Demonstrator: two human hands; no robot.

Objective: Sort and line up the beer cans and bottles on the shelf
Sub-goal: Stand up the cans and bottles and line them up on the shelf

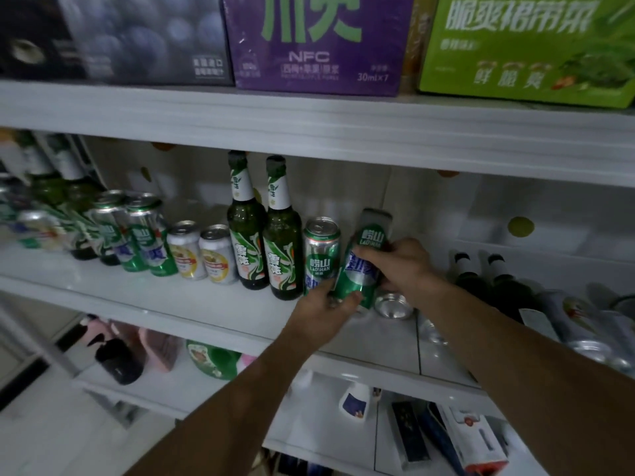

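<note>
the left hand (pixel 319 314) has its fingers curled round the base of a tilted green can (pixel 359 274), and the right hand (pixel 402 264) grasps its upper half. just left of the fingers, an upright green can (pixel 321 249) stands on the shelf (pixel 171 297) beside two green bottles (pixel 247 235). a silver can (pixel 393 305) lies under the right fingers.

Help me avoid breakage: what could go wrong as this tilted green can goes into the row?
The tilted green can, held by the left hand and right hand, is close to the standing can; a nudge could tip that into the green bottles.
A silver can lies on its side beneath the right hand and could roll.
</note>
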